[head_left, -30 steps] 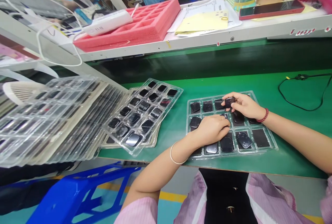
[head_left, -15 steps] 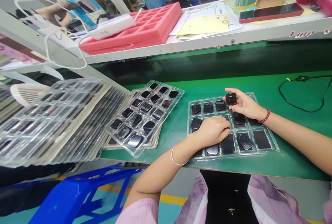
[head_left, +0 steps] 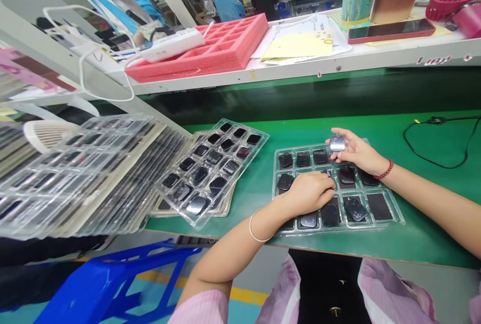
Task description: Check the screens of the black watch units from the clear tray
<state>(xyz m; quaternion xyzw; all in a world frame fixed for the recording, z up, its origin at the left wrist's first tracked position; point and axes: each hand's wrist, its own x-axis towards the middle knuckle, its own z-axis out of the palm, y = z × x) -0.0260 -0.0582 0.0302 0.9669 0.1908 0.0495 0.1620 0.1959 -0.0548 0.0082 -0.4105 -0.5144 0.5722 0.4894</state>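
Observation:
A clear plastic tray (head_left: 397,209) with square compartments lies on the green table, most of them holding dark rounded-square pieces. My right hand (head_left: 355,151) pinches one shiny piece (head_left: 337,143) above the tray's back row. My left hand (head_left: 310,191) rests over the middle of the tray with its fingers curled together; what lies under the fingertips is mostly hidden. One front-row compartment (head_left: 379,206) at the right shows only a flat black square. Left of it, a dark piece (head_left: 355,209) sits tilted in its compartment.
A second filled tray (head_left: 214,156) lies tilted on others at the left, beside a tall stack of trays (head_left: 112,179). A black cable (head_left: 436,161) lies at the right. The shelf behind bears pink foam (head_left: 240,43) and a phone (head_left: 391,31).
The piece in my right hand has turned and now reflects bright silver instead of dark. My left hand stays nearly where it was. The view has shifted slightly.

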